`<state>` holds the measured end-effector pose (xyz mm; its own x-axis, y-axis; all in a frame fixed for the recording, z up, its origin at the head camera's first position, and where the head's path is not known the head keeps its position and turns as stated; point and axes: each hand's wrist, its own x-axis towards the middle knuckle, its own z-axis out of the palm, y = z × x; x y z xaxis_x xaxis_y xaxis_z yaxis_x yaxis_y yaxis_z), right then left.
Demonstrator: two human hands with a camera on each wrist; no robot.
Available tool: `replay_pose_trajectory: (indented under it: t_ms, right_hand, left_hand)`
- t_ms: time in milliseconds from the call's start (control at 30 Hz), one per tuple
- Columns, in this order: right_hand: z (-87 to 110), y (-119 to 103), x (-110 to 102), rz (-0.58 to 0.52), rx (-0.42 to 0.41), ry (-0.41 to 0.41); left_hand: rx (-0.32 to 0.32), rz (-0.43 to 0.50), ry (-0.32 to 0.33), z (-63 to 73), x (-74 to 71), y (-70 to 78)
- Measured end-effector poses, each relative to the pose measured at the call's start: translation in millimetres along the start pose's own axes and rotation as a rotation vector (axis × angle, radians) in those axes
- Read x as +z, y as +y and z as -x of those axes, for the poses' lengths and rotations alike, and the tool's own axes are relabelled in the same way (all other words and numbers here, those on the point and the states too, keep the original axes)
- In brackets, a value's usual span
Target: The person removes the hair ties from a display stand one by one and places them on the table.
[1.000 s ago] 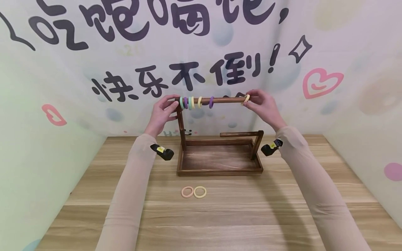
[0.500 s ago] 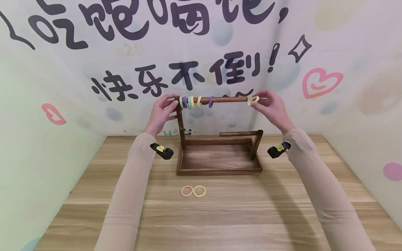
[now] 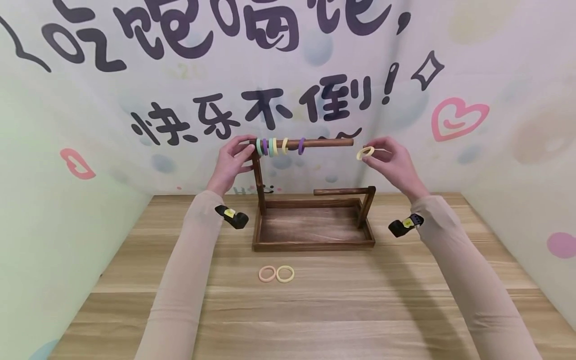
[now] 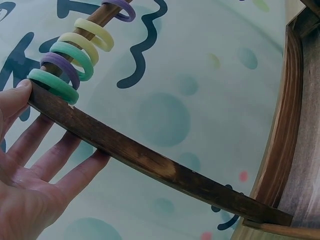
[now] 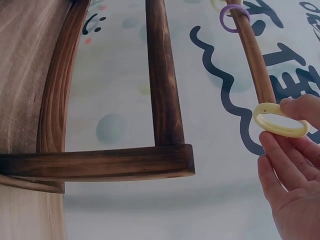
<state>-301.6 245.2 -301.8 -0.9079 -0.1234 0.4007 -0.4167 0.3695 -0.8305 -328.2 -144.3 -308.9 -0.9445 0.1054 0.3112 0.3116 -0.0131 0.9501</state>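
Note:
My left hand point(image 3: 234, 162) holds the top of the tall post of a dark wooden rack point(image 3: 313, 246), thumb at the post's end, fingers behind it. From that post a long upper bar point(image 3: 330, 143) runs right, carrying several green, purple and yellow rings. Most of these sit bunched by the left hand; a purple ring point(image 3: 301, 146) hangs apart, farther along. My right hand point(image 3: 393, 160) pinches a pale yellow ring point(image 5: 270, 131) between thumb and fingers. That ring is off the bar, just right of and slightly below its free end, tilted.
A pink ring point(image 3: 267, 274) and a yellow ring point(image 3: 285, 274) lie side by side on the wooden table point(image 3: 324, 310), in front of the rack's tray base. A shorter lower bar point(image 3: 342, 192) points left from the rack's right post. A printed cloth point(image 3: 180, 95) hangs behind.
The right hand has drawn the yellow ring off the bar's free end, moving right and slightly down. The left hand has stayed on the post.

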Motion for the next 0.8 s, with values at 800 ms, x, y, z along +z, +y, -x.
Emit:
replay_pose_trajectory:
  t_ms: [800]
  right_hand:
    - [37.9,6.4,12.8,-0.048,-0.067,-0.113]
  left_hand:
    - [-0.008,0.007,-0.002,-2.0,-1.6,-2.1]
